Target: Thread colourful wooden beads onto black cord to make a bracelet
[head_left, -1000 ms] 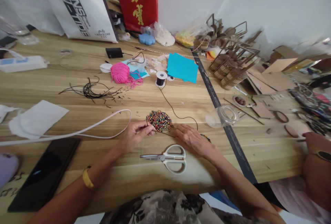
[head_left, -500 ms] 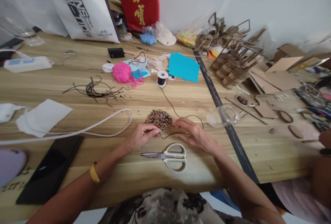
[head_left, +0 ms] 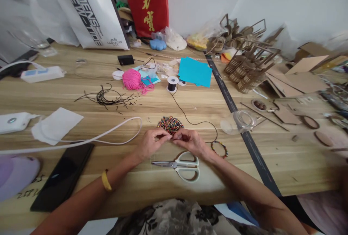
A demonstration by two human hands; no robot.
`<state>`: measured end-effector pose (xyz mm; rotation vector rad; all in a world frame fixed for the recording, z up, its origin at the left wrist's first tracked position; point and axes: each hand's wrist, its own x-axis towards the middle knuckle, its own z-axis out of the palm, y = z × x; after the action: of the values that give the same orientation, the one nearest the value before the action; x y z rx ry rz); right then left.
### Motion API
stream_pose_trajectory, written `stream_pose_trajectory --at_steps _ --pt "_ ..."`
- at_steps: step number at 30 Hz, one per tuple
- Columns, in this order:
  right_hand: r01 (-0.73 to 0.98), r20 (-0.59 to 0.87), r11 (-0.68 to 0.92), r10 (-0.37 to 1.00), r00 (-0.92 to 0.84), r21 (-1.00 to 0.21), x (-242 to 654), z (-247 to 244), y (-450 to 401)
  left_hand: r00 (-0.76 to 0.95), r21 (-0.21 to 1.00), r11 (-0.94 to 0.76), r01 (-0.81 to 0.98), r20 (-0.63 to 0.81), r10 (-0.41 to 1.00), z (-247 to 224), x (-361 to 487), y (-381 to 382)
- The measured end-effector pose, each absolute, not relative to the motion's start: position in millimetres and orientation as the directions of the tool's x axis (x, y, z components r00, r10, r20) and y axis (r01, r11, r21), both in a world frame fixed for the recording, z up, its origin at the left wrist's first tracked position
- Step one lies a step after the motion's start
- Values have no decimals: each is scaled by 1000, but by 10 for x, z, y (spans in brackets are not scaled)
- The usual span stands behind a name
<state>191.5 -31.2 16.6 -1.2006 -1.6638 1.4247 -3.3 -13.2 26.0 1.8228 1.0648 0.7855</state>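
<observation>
A pile of small multicoloured beads [head_left: 170, 124] lies on the wooden table, just beyond my fingertips. My left hand [head_left: 152, 143] is closed in a pinch at its near edge, on the black cord that showed between its fingers a moment earlier. Thumb and fingers of my right hand [head_left: 191, 142] are pinched too, nearly touching the left fingertips; what they hold is too small to make out. Black cord [head_left: 193, 123] runs from a white spool [head_left: 172, 84] round towards my right wrist. Beside that wrist lies a beaded bracelet [head_left: 219, 149]. Scissors [head_left: 179, 166] with pale handles lie below my hands.
Left of me are a dark phone [head_left: 62, 177], a white cable [head_left: 108, 133] and cut black cord pieces [head_left: 106, 97]. Pink yarn [head_left: 132, 79] and blue sheets [head_left: 195, 71] sit farther back. To the right are a clear plastic container [head_left: 239, 121] and brown baskets [head_left: 246, 70].
My right hand has moved left and closed its fingers, meeting the left fingertips. The beaded bracelet beside my right wrist has come into view. The whole view has shifted slightly.
</observation>
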Motion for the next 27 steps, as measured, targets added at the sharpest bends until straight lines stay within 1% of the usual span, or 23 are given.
stream_pose_trajectory --at_steps 5,7,9,11,14,16,18,21,25,27 --pt "327 -136 18 888 -439 -945 1992 237 -345 422 889 -209 408 20 906 264 -31 -113" --pt "402 -108 77 902 -417 -912 2014 274 -351 432 893 -202 403 9 902 263 -15 -117" --pt "438 -65 116 924 -377 -891 2016 309 -355 443 900 -201 387 10 896 262 13 -129" --pt "386 -67 89 926 -371 -918 1992 326 -361 449 905 -206 371 19 893 264 51 -145" --pt "195 -125 -50 912 -391 -980 1933 302 -377 441 910 -217 354 42 896 269 108 -165" --pt "92 -152 -125 910 -387 -988 1908 272 -388 441 916 -221 334 55 896 263 134 -172" --pt "65 -163 -149 913 -373 -987 1907 251 -392 446 924 -219 312 61 893 246 146 -174" --pt "110 -156 -124 919 -361 -986 1935 239 -386 437 932 -202 302 53 898 206 145 -172" --pt "243 -80 -1 946 -316 -970 1959 193 -380 427 935 -180 305 35 904 140 128 -163" --pt "283 -43 47 953 -301 -958 1959 146 -387 428 938 -170 301 26 903 107 118 -157"
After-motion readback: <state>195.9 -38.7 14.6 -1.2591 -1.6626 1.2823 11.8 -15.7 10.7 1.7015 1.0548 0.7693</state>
